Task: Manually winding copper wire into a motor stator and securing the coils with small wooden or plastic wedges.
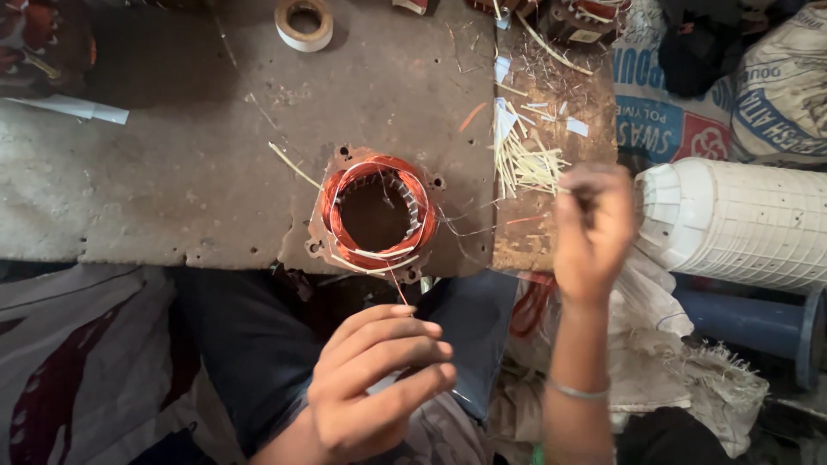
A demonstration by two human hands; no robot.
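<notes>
A round motor stator [376,213] with copper windings lies on a worn brown board [198,164]. My left hand [379,379] hovers below it over my lap, fingers curled, pinching a thin copper wire [396,288] that runs up to the stator. My right hand [593,228] is raised at the board's right edge, blurred, fingers closed on something thin, apparently a fine thread that trails toward the stator. A pile of pale thin sticks [525,162] lies just left of that hand.
A roll of tape [304,23] sits at the board's far edge. A white ribbed plastic cylinder [732,220] lies to the right above a blue pipe [749,323]. Printed sacks [689,112] and cloth crowd the right side. Folded paper [73,107] lies at left.
</notes>
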